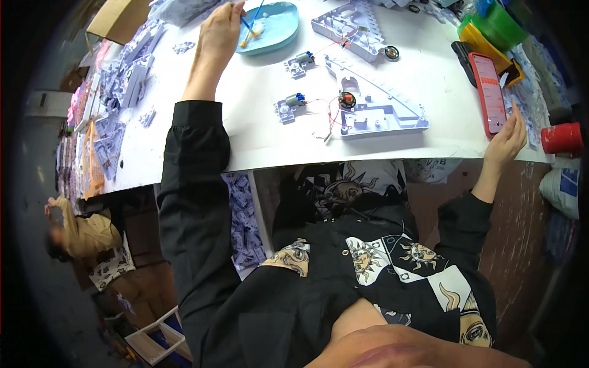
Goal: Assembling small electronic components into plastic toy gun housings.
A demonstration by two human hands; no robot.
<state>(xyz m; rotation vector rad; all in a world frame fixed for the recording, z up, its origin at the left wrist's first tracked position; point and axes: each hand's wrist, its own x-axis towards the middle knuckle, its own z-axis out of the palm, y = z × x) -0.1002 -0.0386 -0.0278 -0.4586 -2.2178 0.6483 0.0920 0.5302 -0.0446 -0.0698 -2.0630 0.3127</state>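
My left hand (219, 34) reaches to the far side of the white table (257, 132) and grips a thin stick tool (248, 26) whose tip rests in a light blue dish (273, 27). My right hand (506, 141) lies at the table's right front edge, thumb touching a red phone (488, 92). Between the hands lie pale lilac plastic housings (380, 116) with red wires, a small round speaker (347, 99) and two little motors on plates (289, 105).
Stacks of lilac plastic parts (126, 73) cover the table's left side. Green and yellow bins (497, 27) stand at the far right, a red cup (561, 138) by the right edge. Another person (83, 230) crouches on the floor at left, beside cardboard boxes.
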